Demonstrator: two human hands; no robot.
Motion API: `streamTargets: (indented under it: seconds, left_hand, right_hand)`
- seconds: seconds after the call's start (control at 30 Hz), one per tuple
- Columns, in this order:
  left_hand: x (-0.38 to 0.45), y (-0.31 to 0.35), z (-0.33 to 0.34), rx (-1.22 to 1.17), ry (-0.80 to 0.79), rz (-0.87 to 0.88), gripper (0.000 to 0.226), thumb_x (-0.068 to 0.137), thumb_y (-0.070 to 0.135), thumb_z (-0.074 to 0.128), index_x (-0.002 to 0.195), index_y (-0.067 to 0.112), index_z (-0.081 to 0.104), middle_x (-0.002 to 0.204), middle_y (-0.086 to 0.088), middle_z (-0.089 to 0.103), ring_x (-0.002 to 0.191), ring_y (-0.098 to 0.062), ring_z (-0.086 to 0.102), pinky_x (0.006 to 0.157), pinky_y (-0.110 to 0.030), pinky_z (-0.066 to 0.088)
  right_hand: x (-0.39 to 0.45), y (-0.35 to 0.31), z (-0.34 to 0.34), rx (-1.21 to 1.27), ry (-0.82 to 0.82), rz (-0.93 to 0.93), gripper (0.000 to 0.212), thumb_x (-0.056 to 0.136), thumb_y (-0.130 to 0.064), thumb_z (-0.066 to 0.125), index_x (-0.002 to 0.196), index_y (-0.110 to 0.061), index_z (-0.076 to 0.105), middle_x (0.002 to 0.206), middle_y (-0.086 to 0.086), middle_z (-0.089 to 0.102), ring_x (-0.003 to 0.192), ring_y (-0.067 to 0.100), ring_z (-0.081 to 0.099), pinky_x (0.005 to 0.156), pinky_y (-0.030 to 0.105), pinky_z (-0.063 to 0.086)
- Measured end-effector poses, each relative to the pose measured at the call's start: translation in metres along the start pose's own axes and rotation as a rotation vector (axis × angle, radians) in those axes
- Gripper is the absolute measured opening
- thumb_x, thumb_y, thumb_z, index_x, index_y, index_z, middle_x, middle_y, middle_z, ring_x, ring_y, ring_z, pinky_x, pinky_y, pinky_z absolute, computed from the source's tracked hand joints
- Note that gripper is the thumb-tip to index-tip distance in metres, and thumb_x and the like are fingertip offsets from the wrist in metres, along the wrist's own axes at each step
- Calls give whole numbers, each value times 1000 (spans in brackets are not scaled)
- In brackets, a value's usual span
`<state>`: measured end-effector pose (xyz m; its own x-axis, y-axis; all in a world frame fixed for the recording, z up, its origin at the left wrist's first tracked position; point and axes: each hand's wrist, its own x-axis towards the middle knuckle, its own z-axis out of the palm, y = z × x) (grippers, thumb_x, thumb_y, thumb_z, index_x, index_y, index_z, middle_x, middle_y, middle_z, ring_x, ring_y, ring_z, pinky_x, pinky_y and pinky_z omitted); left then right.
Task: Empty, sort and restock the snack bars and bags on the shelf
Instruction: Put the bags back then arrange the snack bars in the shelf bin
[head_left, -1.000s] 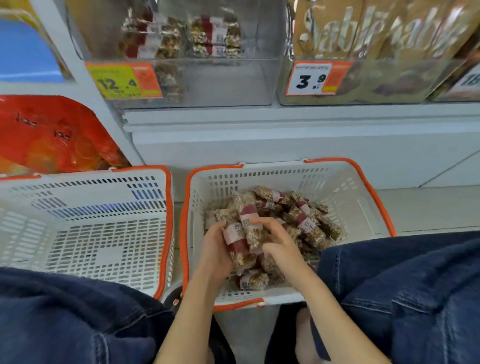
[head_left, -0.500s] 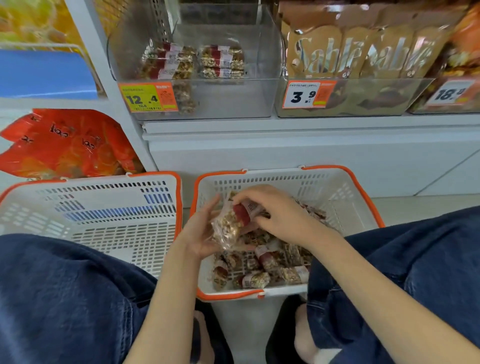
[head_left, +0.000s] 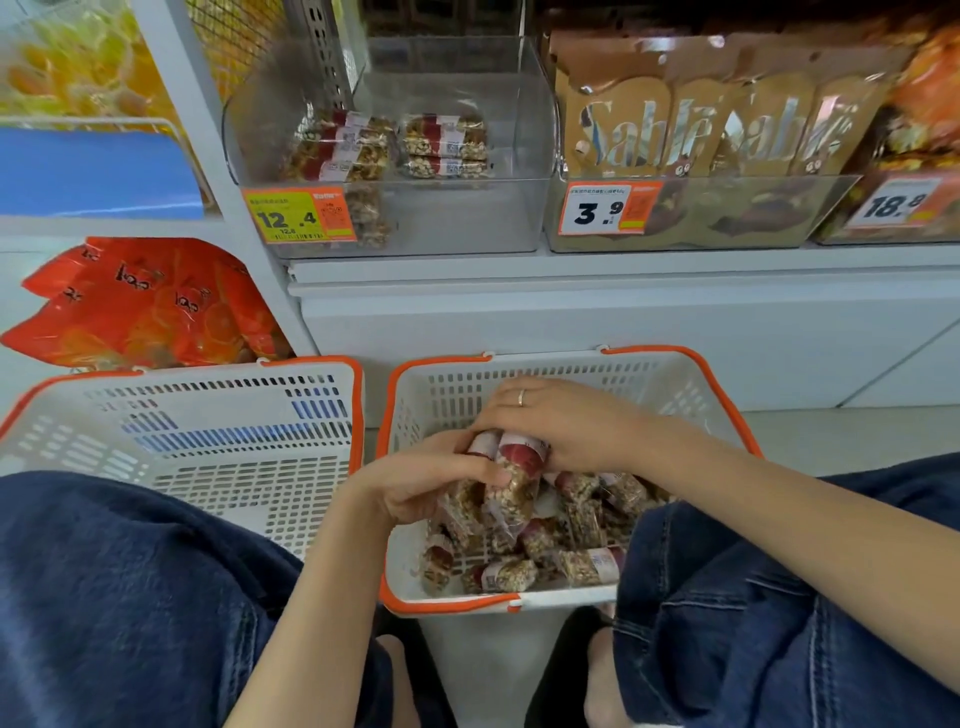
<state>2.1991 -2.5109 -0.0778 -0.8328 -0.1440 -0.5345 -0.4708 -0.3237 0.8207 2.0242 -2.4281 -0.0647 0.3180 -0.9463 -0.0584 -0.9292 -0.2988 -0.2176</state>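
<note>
Two hands, left hand (head_left: 415, 483) and right hand (head_left: 561, 421), fingers curled round a bunch of snack bars (head_left: 506, 480) above the right basket (head_left: 691, 384), and those slick wrappers could squirt loose reaching for the clear bin (head_left: 467, 228)

Bright even store light, soft shadows; wide-angle edge warp, slight motion blur.

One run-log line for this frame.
left hand grips snack bars | right hand on them | over right basket | shelf bin part-filled
</note>
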Motion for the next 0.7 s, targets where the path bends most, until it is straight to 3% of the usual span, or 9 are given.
streamTargets:
  seconds: [0.1,0.17,0.23,0.33,0.4,0.47,0.6,0.7]
  left_hand:
    - [-8,9,6,50,115,27,44,76,38,75,115,31,56,114,2,66,104,-10,65,87,-33,55]
    - [-13,16,12,215,202,63,24,81,33,72,98,35,55,96,13,63,82,10,63,72,-12,53]
    - [-14,19,17,428,298,99,29,78,28,76,92,31,51,87,20,54,69,14,59,57,-4,43]
    - [-13,16,20,631,421,100,43,73,29,77,106,28,50,92,17,56,76,4,55,57,-9,39]
    - [-14,18,15,593,445,105,35,72,23,74,103,24,57,93,9,64,77,-3,60,63,-15,47]
    - [-19,26,9,559,441,127,30,70,22,74,99,24,64,92,5,69,79,-6,64,68,-20,49]
    - [-31,61,-13,533,395,122,32,69,33,75,100,31,66,90,10,71,73,4,65,60,-12,47]
    - [-40,101,-37,549,365,92,43,57,40,69,99,31,67,90,5,72,77,-5,67,68,-22,52]
  right_hand:
    - [-2,5,4,3,46,74,52,82,-19,67,132,-20,53,129,-2,55,124,17,40,105,31,36]
    - [-2,6,6,-17,51,112,52,81,-24,68,131,-20,53,128,-2,55,123,17,40,101,35,40]
    - [0,6,9,-78,17,115,51,81,-29,68,130,-21,52,125,-1,56,120,17,42,96,37,44]
    - [0,5,10,-102,-5,124,54,80,-32,68,130,-23,51,123,-3,57,118,17,43,93,37,46]
    - [-2,8,5,-38,12,116,57,80,-30,70,133,-25,49,126,-4,56,119,16,45,94,36,45]
    - [-2,13,-4,-3,47,78,60,78,-30,73,133,-26,49,127,-4,56,118,16,47,96,35,43]
    - [13,18,-36,-10,97,80,57,79,-36,73,131,-24,50,121,-2,60,113,17,52,88,34,44]
    - [38,19,-70,32,116,86,45,81,-27,71,123,-21,55,111,0,62,104,18,53,81,37,46]
